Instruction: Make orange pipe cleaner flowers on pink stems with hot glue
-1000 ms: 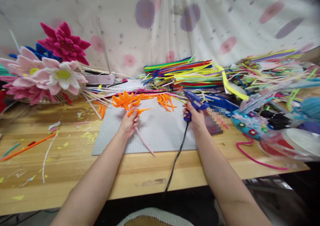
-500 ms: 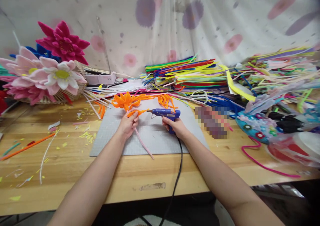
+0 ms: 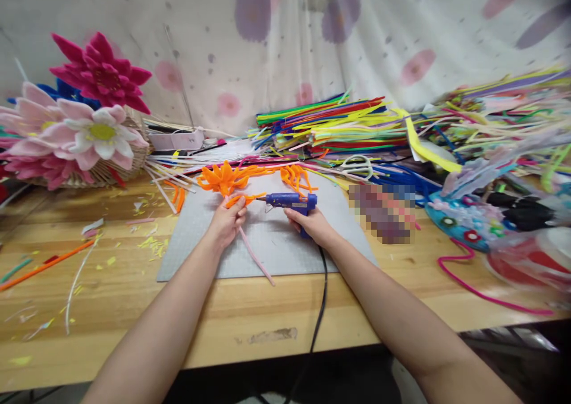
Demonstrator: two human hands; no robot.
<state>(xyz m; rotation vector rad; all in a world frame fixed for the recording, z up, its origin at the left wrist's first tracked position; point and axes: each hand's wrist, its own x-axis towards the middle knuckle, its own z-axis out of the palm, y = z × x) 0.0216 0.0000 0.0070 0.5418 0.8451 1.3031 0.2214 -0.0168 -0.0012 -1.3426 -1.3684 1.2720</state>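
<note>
In the head view my left hand (image 3: 228, 219) pinches an orange pipe-cleaner petal (image 3: 234, 201), along with a pink stem (image 3: 253, 254) that trails down to the right. Just above that hand is an orange pipe-cleaner flower (image 3: 223, 179). My right hand (image 3: 312, 225) is wrapped round a blue hot glue gun (image 3: 289, 200), whose nozzle points left and meets or nearly meets the petal's tip. A black cord (image 3: 323, 297) runs down from the gun's handle. Beneath both hands lies a grey cutting mat (image 3: 272, 261). More orange looped pieces (image 3: 298, 179) rest at its back.
Bundles of coloured pipe cleaners (image 3: 339, 124) are piled along the back, with white-handled scissors (image 3: 358, 166) in front. Fuzzy flowers (image 3: 102, 133) fill a basket at left. A decorated blue item (image 3: 464, 219) and a plastic-wrapped tub (image 3: 530, 255) stand at right. Scraps litter the wooden table (image 3: 134, 297).
The glue gun has shifted slightly left, bringing its nozzle closer to the orange petal. My left hand keeps its pinch. The whole view has shifted a little.
</note>
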